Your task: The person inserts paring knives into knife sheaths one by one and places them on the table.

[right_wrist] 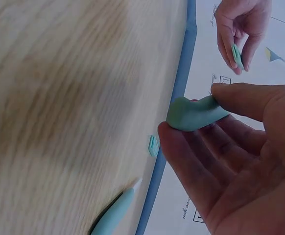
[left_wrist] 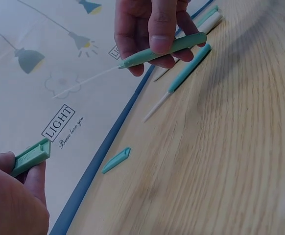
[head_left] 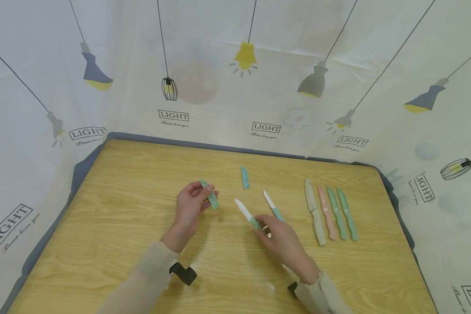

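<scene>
My left hand [head_left: 189,205] pinches a green knife sheath [head_left: 209,195] between thumb and fingers, above the table. My right hand [head_left: 282,242] grips the green handle [left_wrist: 164,51] of a small knife whose bare white blade [head_left: 243,209] points toward the left hand. Sheath and blade are apart. Just beyond the right hand lies a blue-handled knife [head_left: 273,206] with its white blade uncovered, its handle end hidden by that hand. A blue sheath [head_left: 245,178] rests on the table farther back, between the two hands.
On the right, sheathed knives lie in a row: a larger cream knife [head_left: 315,213], a pink knife [head_left: 327,213] and two green ones, the outer green knife [head_left: 347,214] at the end. A printed curtain [head_left: 212,96] surrounds the wooden table [head_left: 114,209].
</scene>
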Demonstrator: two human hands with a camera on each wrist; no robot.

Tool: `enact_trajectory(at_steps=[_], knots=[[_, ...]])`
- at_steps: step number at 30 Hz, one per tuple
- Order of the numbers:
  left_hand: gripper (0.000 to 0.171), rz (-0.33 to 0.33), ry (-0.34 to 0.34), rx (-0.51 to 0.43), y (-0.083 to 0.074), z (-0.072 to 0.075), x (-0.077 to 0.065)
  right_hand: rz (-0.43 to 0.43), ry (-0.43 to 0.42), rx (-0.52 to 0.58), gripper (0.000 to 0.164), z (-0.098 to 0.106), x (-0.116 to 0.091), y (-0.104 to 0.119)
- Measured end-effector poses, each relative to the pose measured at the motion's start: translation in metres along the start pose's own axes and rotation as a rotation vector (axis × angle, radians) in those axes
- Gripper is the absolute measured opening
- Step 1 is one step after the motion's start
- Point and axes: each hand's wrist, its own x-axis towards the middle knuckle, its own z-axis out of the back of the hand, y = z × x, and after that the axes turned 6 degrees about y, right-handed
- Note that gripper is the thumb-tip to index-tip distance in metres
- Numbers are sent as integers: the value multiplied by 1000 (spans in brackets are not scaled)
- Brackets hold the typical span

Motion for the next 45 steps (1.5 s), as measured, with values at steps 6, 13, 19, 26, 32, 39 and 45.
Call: enact_trajectory(at_steps=[6, 13, 19, 26, 32, 39, 45], knots=[[35, 0, -17, -24, 1, -8, -1, 21, -14, -50, 29, -2, -5, 4], [36, -12, -25, -51, 4, -15, -2, 49, -20, -123, 29, -6, -8, 6], [33, -26, -22, -67, 7, -19, -2, 63, -26, -126, 29, -9, -8, 8], [30, -39, -28, -61, 10, -23, -3, 75, -48, -145, 28, -10, -8, 10], [28, -52, -27, -58, 11, -25, -2, 54, -60, -188, 30, -9, -8, 13], [26, -55, -21, -51, 11, -28, -4, 33, -50, -205, 31, -8, -6, 16], [25, -70, -14, -52, 12, -29, -5, 26, -58, -218, 31, -7, -6, 18]])
